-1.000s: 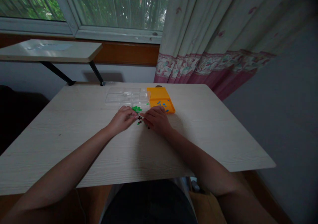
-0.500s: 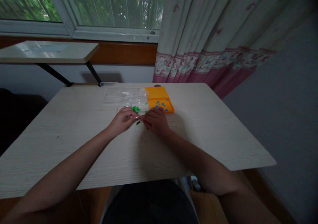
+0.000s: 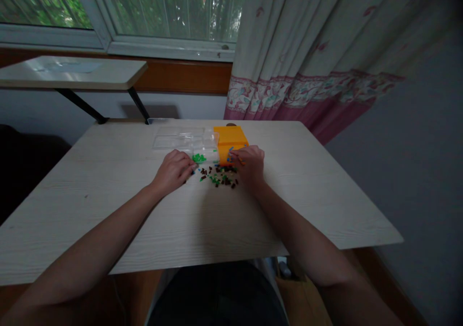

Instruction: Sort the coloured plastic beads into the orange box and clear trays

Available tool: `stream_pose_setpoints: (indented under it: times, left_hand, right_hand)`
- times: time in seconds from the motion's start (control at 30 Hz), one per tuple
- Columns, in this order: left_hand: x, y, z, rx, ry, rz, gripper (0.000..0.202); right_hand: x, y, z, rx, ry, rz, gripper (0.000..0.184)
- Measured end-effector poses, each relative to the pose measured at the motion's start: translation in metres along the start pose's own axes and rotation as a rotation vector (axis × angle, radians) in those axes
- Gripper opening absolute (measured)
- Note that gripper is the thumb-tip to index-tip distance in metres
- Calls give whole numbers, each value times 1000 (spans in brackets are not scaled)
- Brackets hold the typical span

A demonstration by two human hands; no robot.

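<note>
My right hand (image 3: pixel 251 166) is over the right part of the orange box (image 3: pixel 231 134), fingers bent together at the small blue pieces (image 3: pixel 230 157) inside it. Whether a piece is between these fingertips is too small to tell. My left hand (image 3: pixel 172 171) rests on the table left of a loose pile of tiny brown and green pieces (image 3: pixel 222 177). Its fingers are curled in, with a dark blue speck at the tips; what they hold, if anything, cannot be made out. Bright green pieces (image 3: pixel 198 158) lie in a clear plastic tray (image 3: pixel 173 140) between the hands.
The pale wood-grain table (image 3: pixel 152 234) extends to both sides. A raised shelf (image 3: pixel 119 73) on black legs stands at its back left. A small brown round thing (image 3: pixel 231 124) sits behind the orange box. A curtain (image 3: pixel 275 75) hangs beyond the back edge.
My hands were close together above the small pieces. The right has moved right and forward onto the orange box, the left slightly left, uncovering the brown and green pile.
</note>
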State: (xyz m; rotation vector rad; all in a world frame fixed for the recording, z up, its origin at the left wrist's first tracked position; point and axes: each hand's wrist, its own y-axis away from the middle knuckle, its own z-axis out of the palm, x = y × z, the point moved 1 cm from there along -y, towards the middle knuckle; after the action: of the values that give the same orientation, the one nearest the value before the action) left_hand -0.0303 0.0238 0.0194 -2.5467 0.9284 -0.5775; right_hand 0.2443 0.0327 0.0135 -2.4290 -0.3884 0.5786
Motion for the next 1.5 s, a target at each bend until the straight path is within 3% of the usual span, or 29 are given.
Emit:
stream_pose_setpoints:
  times: [0.43, 0.67, 1.07, 1.5]
  left_hand:
    - [0, 0, -3, 13, -52, -2, 31]
    - [6, 1, -12, -90, -140, 82, 26]
    - [13, 0, -11, -194, -255, 62, 29]
    - [17, 2, -6, -221, -104, 165, 30]
  right_hand:
    - [12, 2, 8, 68, 45, 75, 33]
    - [13, 2, 8, 62, 31, 62, 35]
    - [10, 2, 7, 20, 42, 52, 34]
    - [7, 2, 5, 18, 12, 59, 38]
